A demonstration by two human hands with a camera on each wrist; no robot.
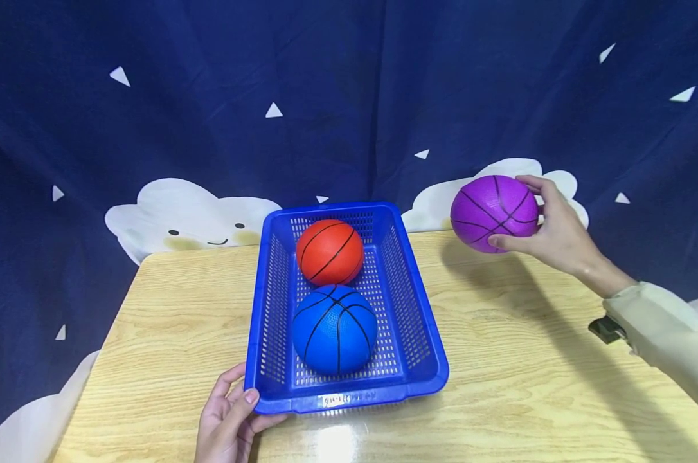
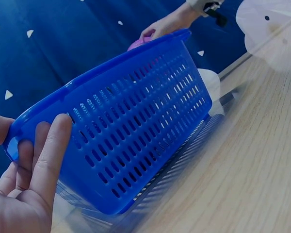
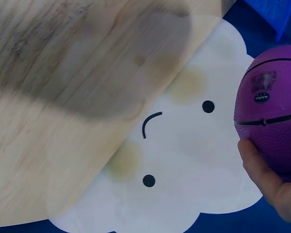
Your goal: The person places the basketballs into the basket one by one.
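Observation:
My right hand (image 1: 554, 231) grips a small purple basketball (image 1: 493, 213) from its right side, raised over the back right of the table. The same purple ball (image 3: 274, 107) fills the right edge of the right wrist view, a finger curled along its underside. My left hand (image 1: 227, 415) holds the near left corner of a blue plastic basket (image 1: 427, 328), thumb on the rim and fingers below it. Inside the basket lie a red basketball (image 1: 330, 252) toward the back and a blue basketball (image 1: 335, 329) in front of it. In the left wrist view, fingers (image 2: 48, 155) press the basket's perforated wall (image 2: 136, 131).
The wooden table (image 1: 175, 321) carries the basket near its middle. Behind it hangs a dark blue curtain (image 1: 326, 83) printed with white triangles and smiling clouds. A dark device (image 1: 606, 329) sits at the right sleeve's cuff.

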